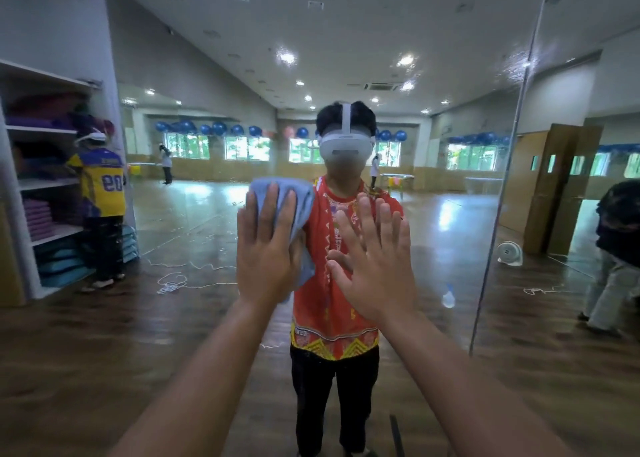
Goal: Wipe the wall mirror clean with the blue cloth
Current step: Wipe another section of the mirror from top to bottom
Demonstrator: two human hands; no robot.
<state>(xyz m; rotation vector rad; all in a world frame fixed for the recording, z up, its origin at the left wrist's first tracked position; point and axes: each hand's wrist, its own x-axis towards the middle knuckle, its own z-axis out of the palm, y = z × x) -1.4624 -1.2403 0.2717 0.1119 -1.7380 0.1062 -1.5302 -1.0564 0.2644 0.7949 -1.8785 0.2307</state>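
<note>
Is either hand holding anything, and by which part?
Nothing is gripped. The left hand pins the blue cloth against the wall mirror with flat palm and straight fingers. The right hand lies open on the glass, without a cloth.

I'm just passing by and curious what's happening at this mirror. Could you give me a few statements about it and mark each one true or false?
1. The left hand presses the blue cloth flat against the mirror. True.
2. The right hand holds a second cloth. False: it lies bare on the glass, fingers spread.
3. Both hands are curled into fists. False: the fingers of both are straight.
4. A small white fan stands on the floor. True.
</note>
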